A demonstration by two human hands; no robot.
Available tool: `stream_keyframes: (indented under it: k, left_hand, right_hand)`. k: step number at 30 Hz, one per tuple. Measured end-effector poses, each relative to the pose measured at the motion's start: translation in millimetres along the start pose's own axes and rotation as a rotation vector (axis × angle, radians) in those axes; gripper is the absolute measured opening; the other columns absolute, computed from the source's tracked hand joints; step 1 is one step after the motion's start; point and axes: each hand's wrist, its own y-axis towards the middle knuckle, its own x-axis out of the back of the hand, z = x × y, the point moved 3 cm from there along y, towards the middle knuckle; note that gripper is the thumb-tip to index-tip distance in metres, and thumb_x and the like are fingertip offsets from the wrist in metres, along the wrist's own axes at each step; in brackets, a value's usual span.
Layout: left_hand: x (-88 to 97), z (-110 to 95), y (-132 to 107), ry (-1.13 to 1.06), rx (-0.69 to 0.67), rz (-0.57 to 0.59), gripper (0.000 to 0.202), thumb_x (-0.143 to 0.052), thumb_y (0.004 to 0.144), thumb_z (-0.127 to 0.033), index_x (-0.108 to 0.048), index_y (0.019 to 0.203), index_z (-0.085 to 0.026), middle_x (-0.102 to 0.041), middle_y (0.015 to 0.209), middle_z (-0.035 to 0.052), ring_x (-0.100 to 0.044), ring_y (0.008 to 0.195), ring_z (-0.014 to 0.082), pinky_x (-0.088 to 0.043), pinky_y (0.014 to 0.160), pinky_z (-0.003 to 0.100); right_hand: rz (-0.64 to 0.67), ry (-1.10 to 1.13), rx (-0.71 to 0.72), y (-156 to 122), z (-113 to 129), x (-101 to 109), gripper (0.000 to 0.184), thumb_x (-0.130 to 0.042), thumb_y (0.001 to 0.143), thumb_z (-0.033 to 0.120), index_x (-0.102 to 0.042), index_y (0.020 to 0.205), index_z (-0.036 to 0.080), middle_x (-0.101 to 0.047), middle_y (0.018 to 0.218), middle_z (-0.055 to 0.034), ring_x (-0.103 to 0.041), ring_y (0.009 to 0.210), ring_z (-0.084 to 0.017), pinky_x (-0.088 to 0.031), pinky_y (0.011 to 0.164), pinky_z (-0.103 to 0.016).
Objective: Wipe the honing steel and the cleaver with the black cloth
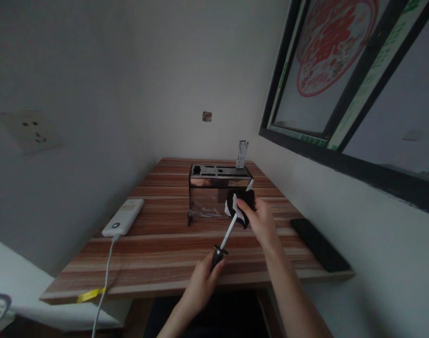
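Note:
My left hand [199, 282] is closed round the black handle of a honing steel [229, 231], just above the table's front edge. The pale rod slants up and away to the right, and its tip shows beyond the cloth. My right hand [262, 220] pinches a black and white cloth [247, 195] round the upper part of the rod. Behind the cloth stands a knife block [214, 182] with a slotted dark top and see-through front; the cloth hides part of its right side. A silvery handle [241, 154] sticks up from the block's right end.
A white power bank [123, 217] lies on the left of the wood-grain table [158, 244], its cable [107, 272] hanging over the front edge past yellow tape [90, 295]. A dark phone-like slab [320, 244] lies at the right edge. Walls and a framed window [341, 94] border the table.

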Motion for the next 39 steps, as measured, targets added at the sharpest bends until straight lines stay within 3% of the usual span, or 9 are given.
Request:
stream_keyframes:
  k: [11,18,27,39]
  left_hand:
    - [0.1,-0.7,-1.6,0.007,0.017,0.019,0.035,-0.043,0.089,-0.039,-0.060,0.110,-0.017,-0.067,0.105,0.0083,-0.059,0.099,0.0226,-0.043,0.088,0.030]
    - [-0.8,-5.9,-3.2,-0.004,0.038,0.014,0.035,-0.042,0.088,-0.040,-0.061,0.104,-0.016,-0.068,0.090,0.0064,-0.062,0.085,0.0198,-0.046,0.078,0.026]
    - [-1.1,-7.1,-1.8,-0.021,0.063,-0.033,0.038,-0.044,0.086,-0.043,-0.062,0.104,-0.015,-0.064,0.073,0.0049,-0.062,0.077,0.0204,-0.047,0.068,0.026]
    - [-3.2,-5.3,-2.3,-0.049,0.098,-0.032,0.040,-0.042,0.087,-0.044,-0.060,0.106,-0.014,-0.061,0.064,0.0018,-0.059,0.063,0.0178,-0.045,0.059,0.024]
  right_hand:
    - [-0.195,0.025,0.064,30.6,12.4,14.2,0.036,-0.064,0.071,0.051,-0.062,0.066,0.015,-0.059,0.059,0.0001,-0.050,0.054,-0.012,-0.037,0.050,-0.022]
    - [-0.266,0.037,0.068,30.1,14.4,4.0,0.040,-0.061,0.072,0.053,-0.062,0.065,0.014,-0.059,0.059,-0.0001,-0.050,0.055,-0.012,-0.036,0.050,-0.021]
    - [-0.180,-0.019,0.066,8.2,0.6,-4.4,0.040,-0.052,0.079,0.053,-0.062,0.067,0.016,-0.058,0.060,-0.0006,-0.050,0.058,-0.013,-0.038,0.052,-0.022]
    - [0.150,0.055,-0.077,-31.7,-9.1,-19.4,0.029,-0.063,0.076,0.040,-0.064,0.090,0.015,-0.070,0.084,-0.0068,-0.064,0.073,-0.020,-0.050,0.062,-0.026]
